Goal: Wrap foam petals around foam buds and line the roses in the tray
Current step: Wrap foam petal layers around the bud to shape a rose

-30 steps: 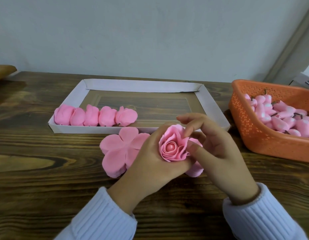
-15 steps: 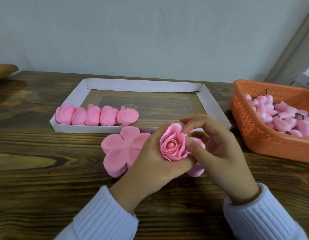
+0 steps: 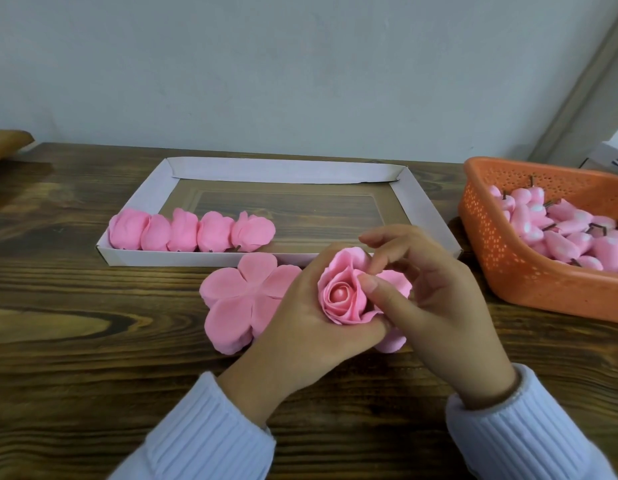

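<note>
Nearest to you, your two pale ribbed sleeves (image 3: 203, 434) come in over the dark wooden table (image 3: 75, 358). Your left hand (image 3: 307, 327) is curled round the half-wrapped rose (image 3: 342, 296) from the left and below, holding it with its open face turned up towards you. The round foam bud (image 3: 338, 295) shows at its centre, ringed by wrapped petals. Your right hand (image 3: 449, 306) meets the rose from the right. Its thumb presses on a petal edge just beside the centre and its forefinger touches the tall outer petal at the top, so that petal is pinched between them. The other fingers are loosely bent. Loose outer petals spread under that hand.

Just left of your left hand, a stack of flat petal sheets (image 3: 241, 299) lies on the table, touching the front wall of the white tray (image 3: 162, 259). Inside the tray, five finished roses (image 3: 193, 233) lie side by side along the front left.

To the right stands an orange basket (image 3: 529, 271) heaped with spare buds (image 3: 570, 233). Behind it all rises a plain grey wall (image 3: 300, 64).
</note>
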Demonstrator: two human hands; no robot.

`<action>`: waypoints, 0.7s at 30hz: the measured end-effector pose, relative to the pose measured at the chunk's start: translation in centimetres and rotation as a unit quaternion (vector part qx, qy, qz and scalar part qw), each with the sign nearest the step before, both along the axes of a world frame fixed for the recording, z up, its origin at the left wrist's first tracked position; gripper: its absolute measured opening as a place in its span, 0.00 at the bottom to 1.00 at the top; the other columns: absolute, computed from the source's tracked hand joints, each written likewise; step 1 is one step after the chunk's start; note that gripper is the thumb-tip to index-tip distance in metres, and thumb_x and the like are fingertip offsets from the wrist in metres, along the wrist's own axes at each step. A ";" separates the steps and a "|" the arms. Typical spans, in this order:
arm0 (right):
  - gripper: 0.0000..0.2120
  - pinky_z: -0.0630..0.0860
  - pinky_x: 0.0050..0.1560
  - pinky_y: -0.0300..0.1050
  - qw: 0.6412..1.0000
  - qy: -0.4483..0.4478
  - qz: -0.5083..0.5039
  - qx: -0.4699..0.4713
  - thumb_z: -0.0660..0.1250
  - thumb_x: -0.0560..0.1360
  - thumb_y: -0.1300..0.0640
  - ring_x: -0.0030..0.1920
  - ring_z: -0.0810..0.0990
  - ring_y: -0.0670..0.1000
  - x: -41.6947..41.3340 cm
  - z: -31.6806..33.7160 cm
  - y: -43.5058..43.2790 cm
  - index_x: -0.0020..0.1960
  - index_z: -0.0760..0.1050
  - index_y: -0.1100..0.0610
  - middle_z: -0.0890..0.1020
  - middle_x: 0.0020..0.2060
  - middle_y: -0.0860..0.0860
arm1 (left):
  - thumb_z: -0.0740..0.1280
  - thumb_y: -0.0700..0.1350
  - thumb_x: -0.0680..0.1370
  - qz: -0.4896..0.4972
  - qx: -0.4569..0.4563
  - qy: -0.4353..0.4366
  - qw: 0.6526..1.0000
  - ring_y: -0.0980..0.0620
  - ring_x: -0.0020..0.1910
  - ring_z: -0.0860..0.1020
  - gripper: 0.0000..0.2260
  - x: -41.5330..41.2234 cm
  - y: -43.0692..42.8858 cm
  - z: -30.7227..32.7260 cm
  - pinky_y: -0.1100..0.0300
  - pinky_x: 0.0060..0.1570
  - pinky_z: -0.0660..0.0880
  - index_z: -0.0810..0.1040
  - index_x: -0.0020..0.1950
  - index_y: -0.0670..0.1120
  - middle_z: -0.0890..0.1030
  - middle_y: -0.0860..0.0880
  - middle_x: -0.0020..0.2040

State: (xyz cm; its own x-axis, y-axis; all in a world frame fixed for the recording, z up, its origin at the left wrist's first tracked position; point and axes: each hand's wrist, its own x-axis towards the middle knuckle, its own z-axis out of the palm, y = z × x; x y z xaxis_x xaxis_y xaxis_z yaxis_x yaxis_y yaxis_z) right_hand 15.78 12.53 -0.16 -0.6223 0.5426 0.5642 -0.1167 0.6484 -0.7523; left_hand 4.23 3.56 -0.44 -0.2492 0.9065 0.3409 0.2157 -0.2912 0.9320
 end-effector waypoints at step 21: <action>0.04 0.72 0.58 0.37 0.999 -0.035 0.008 0.017 0.67 0.71 0.50 0.59 0.77 0.47 0.1 0.1 0.0 0.43 0.78 0.50 0.79 0.55 0.46 | 0.72 0.27 0.66 -0.002 -0.005 0.005 1.000 0.65 0.33 0.76 0.19 -0.1 -0.1 -0.1 0.74 0.33 0.71 0.72 0.42 0.50 0.77 0.58 0.33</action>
State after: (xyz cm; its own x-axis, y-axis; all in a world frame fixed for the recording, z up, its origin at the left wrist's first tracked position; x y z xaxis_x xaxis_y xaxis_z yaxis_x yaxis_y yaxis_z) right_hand 15.89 12.56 -0.08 -0.6687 0.5134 0.5378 -0.0756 0.6726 -0.7361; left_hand 4.14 3.45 -0.56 -0.2433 0.9109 0.3333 0.2234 -0.2817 0.9331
